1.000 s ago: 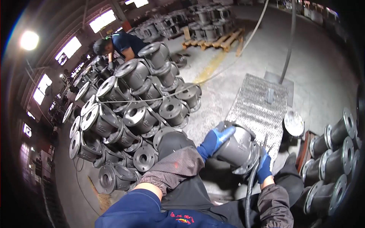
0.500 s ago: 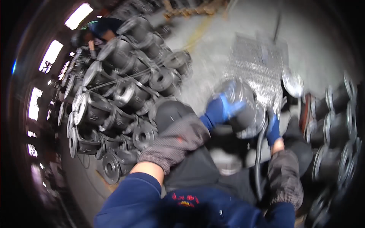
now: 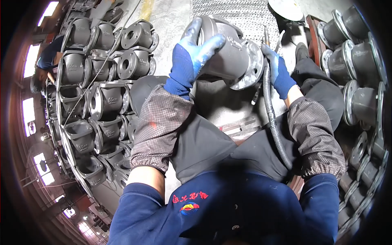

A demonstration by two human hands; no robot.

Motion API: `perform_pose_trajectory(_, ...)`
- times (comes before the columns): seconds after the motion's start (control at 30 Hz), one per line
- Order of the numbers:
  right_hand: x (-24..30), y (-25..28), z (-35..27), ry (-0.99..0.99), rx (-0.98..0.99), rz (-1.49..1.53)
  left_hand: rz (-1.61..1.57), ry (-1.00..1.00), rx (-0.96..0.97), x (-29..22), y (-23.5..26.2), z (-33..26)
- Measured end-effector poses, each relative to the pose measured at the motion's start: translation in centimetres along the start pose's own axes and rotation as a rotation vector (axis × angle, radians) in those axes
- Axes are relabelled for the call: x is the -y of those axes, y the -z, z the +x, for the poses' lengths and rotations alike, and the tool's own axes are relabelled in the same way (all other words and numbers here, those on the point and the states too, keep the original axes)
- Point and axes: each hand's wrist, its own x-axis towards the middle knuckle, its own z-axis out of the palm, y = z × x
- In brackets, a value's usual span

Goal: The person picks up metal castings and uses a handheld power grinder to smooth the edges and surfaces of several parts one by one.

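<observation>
A grey flanged cast-metal valve body [image 3: 232, 57] lies tilted between my knees, its round end flange facing right. My left hand [image 3: 195, 55], in a blue glove, grips its left side, thumb over the top and fingers at the far edge. My right hand [image 3: 278, 69], also gloved in blue, is closed just right of the flange. It holds a slim tool [image 3: 266, 36] with a brass-coloured section and a thin tip pointing away. A ribbed grey hose [image 3: 269, 106] runs from beside that hand down over my right thigh. The tool's grip is hidden by my fingers.
Stacked valve bodies [image 3: 108, 100] fill the left side, with a thin cable [image 3: 92, 79] across them. A co-worker [image 3: 49, 53] bends beyond the stack. More flanged castings [image 3: 363, 61] stand at the right. A textured metal mat [image 3: 232, 12] and a pale round disc [image 3: 287, 9] lie ahead.
My view has tilted and shifted, so the valve body and both hands appear higher in it. The left hand remains on the casting, and the right remains by the hose.
</observation>
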Motion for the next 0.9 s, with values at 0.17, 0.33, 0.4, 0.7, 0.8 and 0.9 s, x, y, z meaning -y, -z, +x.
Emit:
perform_pose_trajectory(0.17,1.8,-0.6,0.9,-0.046,0.019,0.124,-0.251,0.060,0.000,-0.8,0.2,1.2)
perform_pose_trajectory(0.33,2.5,-1.8,1.6,0.039,0.102,0.026,-0.331,0.080,-0.026,-1.0,2.3,3.1)
perform_pose_trajectory(0.4,2.1,-3.2,0.5,0.174,0.084,-0.017,-0.349,0.169,-0.083,-2.2,2.6,3.7)
perform_pose_trajectory(0.7,-1.2,-5.7,1.3,0.401,0.198,-0.395,-0.430,0.124,-0.137,1.5,6.6,3.1)
perform_pose_trajectory(0.8,0.3,-6.6,-0.1,0.436,0.246,-0.491,-0.514,-0.007,-0.180,5.3,7.7,3.5)
perform_pose_trajectory(0.9,1.0,-6.2,0.1,0.484,0.304,-0.629,-0.512,0.168,-0.219,0.7,7.0,1.7)
